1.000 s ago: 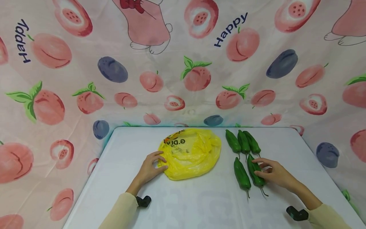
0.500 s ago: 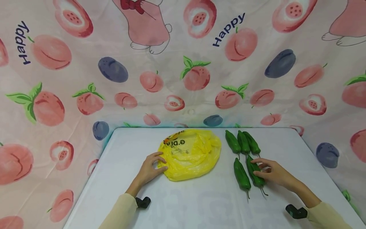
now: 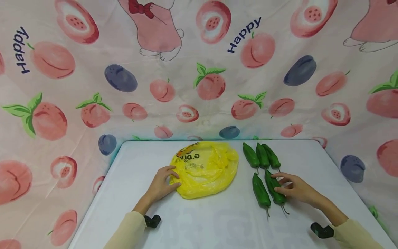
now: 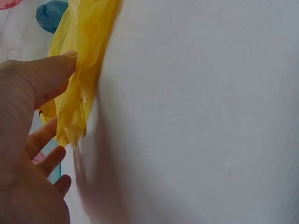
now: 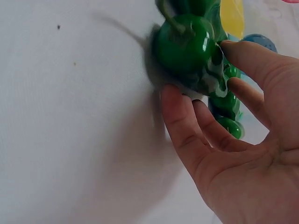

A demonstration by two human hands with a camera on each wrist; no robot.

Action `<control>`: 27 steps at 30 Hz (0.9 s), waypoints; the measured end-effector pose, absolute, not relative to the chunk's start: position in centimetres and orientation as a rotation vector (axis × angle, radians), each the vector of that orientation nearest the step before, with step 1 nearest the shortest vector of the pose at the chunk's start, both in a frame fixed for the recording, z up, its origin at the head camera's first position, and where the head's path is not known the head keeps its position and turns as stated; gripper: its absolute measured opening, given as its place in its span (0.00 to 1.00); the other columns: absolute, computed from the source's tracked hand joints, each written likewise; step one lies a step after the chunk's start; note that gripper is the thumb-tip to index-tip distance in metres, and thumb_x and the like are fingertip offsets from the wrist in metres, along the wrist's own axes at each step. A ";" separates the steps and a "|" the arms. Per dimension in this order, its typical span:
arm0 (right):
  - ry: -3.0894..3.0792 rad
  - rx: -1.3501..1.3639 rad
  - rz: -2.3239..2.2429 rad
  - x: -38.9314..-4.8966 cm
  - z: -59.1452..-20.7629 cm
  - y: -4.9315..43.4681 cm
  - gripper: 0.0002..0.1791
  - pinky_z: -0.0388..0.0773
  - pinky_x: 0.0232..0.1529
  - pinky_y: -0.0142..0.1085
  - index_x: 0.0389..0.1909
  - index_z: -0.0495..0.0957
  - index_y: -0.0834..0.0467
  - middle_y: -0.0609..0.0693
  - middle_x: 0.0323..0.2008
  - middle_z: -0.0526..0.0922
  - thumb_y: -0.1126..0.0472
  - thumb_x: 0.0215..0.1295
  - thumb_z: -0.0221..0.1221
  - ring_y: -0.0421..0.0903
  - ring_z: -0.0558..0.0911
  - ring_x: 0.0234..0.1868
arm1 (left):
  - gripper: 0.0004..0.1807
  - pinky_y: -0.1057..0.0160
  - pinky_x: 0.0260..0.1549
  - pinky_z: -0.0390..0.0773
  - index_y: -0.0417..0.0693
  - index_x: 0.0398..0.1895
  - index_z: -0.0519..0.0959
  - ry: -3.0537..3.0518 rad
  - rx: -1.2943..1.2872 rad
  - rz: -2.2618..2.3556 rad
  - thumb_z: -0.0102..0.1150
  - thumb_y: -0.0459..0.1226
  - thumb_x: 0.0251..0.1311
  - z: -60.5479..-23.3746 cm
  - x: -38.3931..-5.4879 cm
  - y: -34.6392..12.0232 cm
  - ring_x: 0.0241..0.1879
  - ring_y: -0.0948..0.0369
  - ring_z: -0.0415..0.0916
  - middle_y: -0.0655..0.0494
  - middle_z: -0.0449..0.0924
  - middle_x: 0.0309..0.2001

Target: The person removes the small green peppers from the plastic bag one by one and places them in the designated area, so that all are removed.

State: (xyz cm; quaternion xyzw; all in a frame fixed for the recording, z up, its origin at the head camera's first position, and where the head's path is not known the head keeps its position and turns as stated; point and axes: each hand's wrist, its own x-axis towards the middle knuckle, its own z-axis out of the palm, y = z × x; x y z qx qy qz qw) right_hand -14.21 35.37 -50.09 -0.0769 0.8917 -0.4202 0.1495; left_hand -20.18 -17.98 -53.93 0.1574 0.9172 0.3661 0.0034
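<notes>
A crumpled yellow plastic bag [image 3: 202,180] with dark print lies at the middle of the white table. My left hand [image 3: 159,184] rests at its left edge; thumb and fingers are spread apart, touching the plastic. In the left wrist view, the thumb lies against the yellow bag [image 4: 79,102] and the lower fingers are loose. To the right lie several long green peppers in two rows. My right hand [image 3: 300,188] touches the right pepper of the front row [image 3: 278,198] with relaxed fingers. In the right wrist view, fingertips rest around that pepper's stem end [image 5: 184,46].
Another pepper [image 3: 261,192] lies just left of the touched one. Behind them are three more peppers [image 3: 262,155], side by side. A fruit-print cloth [image 3: 186,79] hangs behind the white table [image 3: 217,224]. Black wrist devices [image 3: 321,230] sit at both cuffs.
The whole head view shifts slightly left and down. Both hands, the bag and the peppers keep the same places relative to one another.
</notes>
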 end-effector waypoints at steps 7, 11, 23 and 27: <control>2.530 -0.270 -1.234 -14.4 -49.4 35.8 0.35 0.85 0.33 0.40 0.71 0.67 0.63 0.65 0.52 0.77 0.58 0.68 0.68 0.51 0.82 0.39 | 0.11 0.37 0.72 0.58 0.55 0.40 0.83 2.931 0.596 1.145 0.76 0.42 0.58 -52.7 -20.3 -17.8 0.72 0.44 0.62 0.47 0.73 0.68; 2.517 -0.285 -1.234 -14.5 -49.0 36.1 0.35 0.86 0.34 0.41 0.72 0.66 0.62 0.66 0.52 0.77 0.58 0.68 0.68 0.52 0.83 0.40 | 0.10 0.35 0.71 0.58 0.54 0.40 0.83 2.920 0.585 1.177 0.75 0.41 0.59 -52.2 -19.9 -18.0 0.72 0.43 0.62 0.46 0.73 0.68; 2.494 -0.263 -1.239 -14.4 -48.3 36.2 0.36 0.87 0.34 0.42 0.73 0.65 0.63 0.67 0.53 0.77 0.58 0.68 0.68 0.53 0.84 0.41 | 0.10 0.34 0.71 0.56 0.59 0.40 0.83 2.891 0.501 1.200 0.75 0.43 0.59 -52.2 -19.7 -18.4 0.73 0.44 0.60 0.49 0.72 0.70; 2.556 -0.265 -1.203 -14.3 -48.0 36.1 0.36 0.86 0.34 0.40 0.72 0.66 0.63 0.66 0.53 0.78 0.57 0.68 0.67 0.52 0.84 0.41 | 0.09 0.34 0.71 0.57 0.59 0.40 0.83 2.887 0.479 1.203 0.74 0.43 0.59 -52.2 -19.6 -18.3 0.73 0.44 0.60 0.49 0.72 0.70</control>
